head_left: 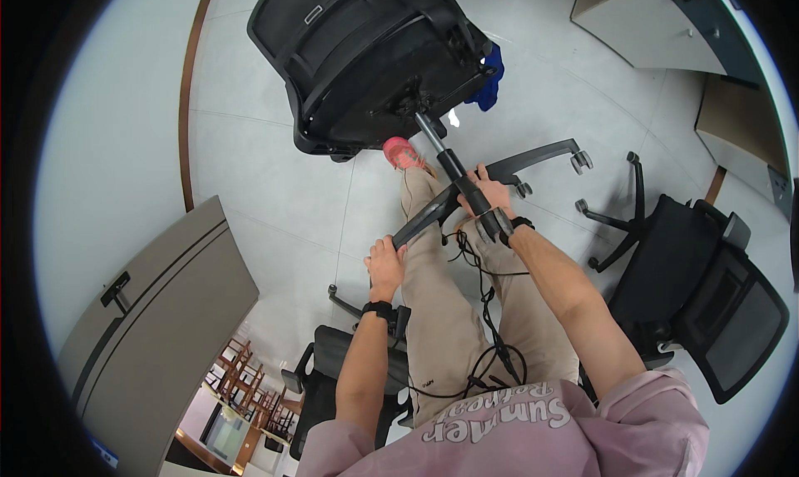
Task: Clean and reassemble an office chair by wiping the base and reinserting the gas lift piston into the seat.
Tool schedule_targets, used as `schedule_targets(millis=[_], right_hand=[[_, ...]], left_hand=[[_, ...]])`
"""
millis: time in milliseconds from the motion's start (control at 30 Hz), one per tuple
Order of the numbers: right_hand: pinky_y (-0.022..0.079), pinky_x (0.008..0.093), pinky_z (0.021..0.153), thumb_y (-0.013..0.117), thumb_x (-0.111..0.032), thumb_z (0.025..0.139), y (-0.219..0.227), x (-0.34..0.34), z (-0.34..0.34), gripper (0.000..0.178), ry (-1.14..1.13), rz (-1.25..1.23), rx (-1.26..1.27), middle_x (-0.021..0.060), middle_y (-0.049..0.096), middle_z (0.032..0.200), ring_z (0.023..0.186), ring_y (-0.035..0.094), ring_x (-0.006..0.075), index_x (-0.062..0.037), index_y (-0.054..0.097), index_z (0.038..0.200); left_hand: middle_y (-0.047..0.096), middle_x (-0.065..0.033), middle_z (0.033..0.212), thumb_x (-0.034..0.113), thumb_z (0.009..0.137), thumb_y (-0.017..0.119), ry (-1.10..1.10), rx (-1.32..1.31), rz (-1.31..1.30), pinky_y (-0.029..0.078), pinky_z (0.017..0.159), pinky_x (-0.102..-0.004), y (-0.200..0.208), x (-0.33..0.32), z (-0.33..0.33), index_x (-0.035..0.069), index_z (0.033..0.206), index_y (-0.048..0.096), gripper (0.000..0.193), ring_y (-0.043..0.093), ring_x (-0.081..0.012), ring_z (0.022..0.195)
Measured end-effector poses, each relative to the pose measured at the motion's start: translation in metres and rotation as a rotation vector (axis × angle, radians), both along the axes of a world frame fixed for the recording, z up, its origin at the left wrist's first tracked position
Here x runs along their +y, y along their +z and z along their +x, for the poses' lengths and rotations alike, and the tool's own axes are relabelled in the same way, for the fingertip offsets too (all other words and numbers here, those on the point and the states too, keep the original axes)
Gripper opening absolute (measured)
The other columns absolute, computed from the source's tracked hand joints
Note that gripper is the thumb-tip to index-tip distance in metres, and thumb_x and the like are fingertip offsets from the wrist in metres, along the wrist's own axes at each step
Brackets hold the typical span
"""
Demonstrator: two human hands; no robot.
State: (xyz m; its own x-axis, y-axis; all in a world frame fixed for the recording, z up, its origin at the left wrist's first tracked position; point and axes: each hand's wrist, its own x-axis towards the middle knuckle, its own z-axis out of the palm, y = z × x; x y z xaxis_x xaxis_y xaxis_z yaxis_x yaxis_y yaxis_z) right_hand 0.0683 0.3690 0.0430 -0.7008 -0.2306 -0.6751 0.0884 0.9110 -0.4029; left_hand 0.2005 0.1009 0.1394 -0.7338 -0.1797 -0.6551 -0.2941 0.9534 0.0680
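Note:
A black office chair (pixel 366 69) lies tipped over on the floor ahead of me, its underside toward me. From its seat a gas lift column (pixel 433 133) runs down to the star-shaped wheeled base (pixel 533 154) in front of my legs. My left hand (pixel 385 267) is closed around the end of one base leg. My right hand (pixel 489 192) grips the base close to its hub, its fingers partly hidden behind the column and legs. Each wrist wears a black band. Black cables (pixel 491 310) hang down in front of my trousers.
Another black office chair (pixel 682 285) lies on its side at the right. A further dark chair (pixel 333 360) stands by my left arm. The grey door (pixel 158 327) is at the left, cabinets (pixel 657 27) at the upper right. Blue cloth (pixel 491 81) shows behind the tipped chair.

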Motion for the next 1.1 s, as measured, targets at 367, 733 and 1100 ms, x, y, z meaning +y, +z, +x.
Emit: schedule_targets(millis=[367,733,1100], right_hand=[[0.059,0.0482,0.090,0.070,-0.046,0.084,0.039,-0.003,-0.008,0.072,-0.045,-0.051,-0.086,0.0263,0.035,0.162,0.106,0.071,0.0446,-0.0179,0.051,0.148],[0.055,0.0439,0.101,0.069,-0.028,0.087,0.028,0.012,-0.023,0.069,-0.073,-0.080,0.081,0.0196,0.029,0.168,0.127,0.062,0.0371,-0.0100,0.048,0.151],[0.058,0.0527,0.091,0.076,-0.022,0.079,0.056,-0.038,-0.004,0.102,-0.178,0.160,0.113,0.0189,0.005,0.173,0.112,0.062,0.0522,-0.0013,0.021,0.162]], left_hand=[[0.061,-0.0123,0.114,0.038,0.100,0.063,-0.030,0.040,0.014,0.043,0.087,-0.0553,0.000,-0.008,0.005,0.006,0.130,0.056,0.044,0.061,-0.0333,0.108],[0.061,-0.0170,0.119,0.041,0.102,0.060,0.043,0.008,0.149,0.046,0.085,-0.0610,-0.020,0.014,-0.002,0.007,0.127,0.053,0.043,0.061,-0.0387,0.111],[0.060,-0.0266,0.134,0.040,0.102,0.061,0.217,-0.216,0.597,0.045,0.107,-0.0501,-0.049,-0.057,0.003,0.002,0.154,0.039,0.068,0.057,-0.0445,0.125]])
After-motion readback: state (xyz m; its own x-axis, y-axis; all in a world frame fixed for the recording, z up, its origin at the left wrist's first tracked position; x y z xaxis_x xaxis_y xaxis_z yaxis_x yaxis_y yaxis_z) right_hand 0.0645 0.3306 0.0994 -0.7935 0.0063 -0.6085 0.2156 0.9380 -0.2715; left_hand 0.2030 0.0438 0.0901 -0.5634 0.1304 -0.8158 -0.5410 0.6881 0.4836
